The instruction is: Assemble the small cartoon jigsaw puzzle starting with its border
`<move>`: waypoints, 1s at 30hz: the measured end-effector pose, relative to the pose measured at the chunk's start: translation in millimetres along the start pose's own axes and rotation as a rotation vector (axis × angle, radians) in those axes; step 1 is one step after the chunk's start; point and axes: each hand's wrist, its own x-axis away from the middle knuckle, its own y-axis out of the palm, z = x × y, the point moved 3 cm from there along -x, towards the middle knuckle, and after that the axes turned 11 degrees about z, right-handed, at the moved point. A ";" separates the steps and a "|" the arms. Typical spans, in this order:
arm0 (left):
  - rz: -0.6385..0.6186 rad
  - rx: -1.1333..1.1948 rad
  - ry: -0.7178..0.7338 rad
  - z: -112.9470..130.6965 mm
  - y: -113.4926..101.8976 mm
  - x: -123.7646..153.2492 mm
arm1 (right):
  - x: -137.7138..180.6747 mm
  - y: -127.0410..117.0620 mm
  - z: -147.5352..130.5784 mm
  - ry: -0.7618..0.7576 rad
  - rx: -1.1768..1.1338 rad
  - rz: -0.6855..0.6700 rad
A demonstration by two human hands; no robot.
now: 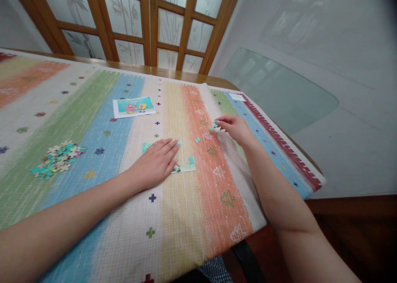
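My left hand [159, 162] lies flat with its fingers stretched out over a partly joined jigsaw puzzle [187, 167], whose middle it hides. Green and turquoise edges of the puzzle show around the hand. Farther right, my right hand [235, 129] pinches a turquoise puzzle piece [213, 128] between thumb and fingers, just at the cloth. One loose turquoise piece [197, 140] rests on the orange stripe between the two hands.
A heap of mixed puzzle pieces [58, 160] sits at the left. Beyond my left hand lies a cartoon picture card [135, 107]. A small white paper [237, 97] is near the far right edge of the striped tablecloth [182, 217]. Wooden glazed doors [151, 31] stand behind the table.
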 end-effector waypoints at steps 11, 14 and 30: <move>0.001 -0.012 0.007 -0.5 1.0 0.3 | -7.2 7.2 21.9 -0.176 0.498 0.057; 0.001 -0.005 0.004 -0.4 0.6 0.0 | -8.4 11.6 23.5 -0.204 0.490 0.018; 0.004 0.008 0.002 -1.5 1.9 0.9 | 14.9 24.9 -11.8 0.026 -0.185 -0.146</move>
